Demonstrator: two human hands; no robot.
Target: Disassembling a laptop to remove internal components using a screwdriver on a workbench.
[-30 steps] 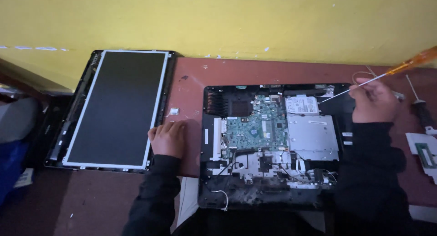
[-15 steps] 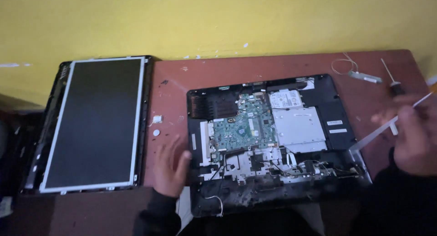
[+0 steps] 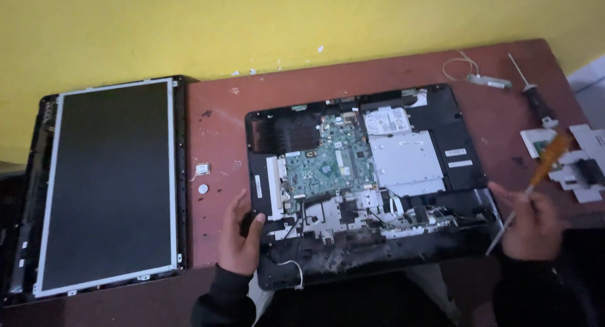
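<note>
Yellow wall stands behind a reddish-brown wooden table (image 3: 353,75). On it lies the opened black computer chassis (image 3: 368,185); its back cover is already off, and the green circuit board (image 3: 328,163), the silver drive (image 3: 387,121) and the loose cables remain inside. The left hand (image 3: 239,235) grips the chassis's left edge with curled fingers. The right hand (image 3: 532,223) is closed around an orange-handled screwdriver (image 3: 535,182), just beside the right edge. The removed flat screen panel (image 3: 110,182) lies well apart on the left. A second black screwdriver (image 3: 532,93) and white brackets (image 3: 576,163) crowd the right corner.
</note>
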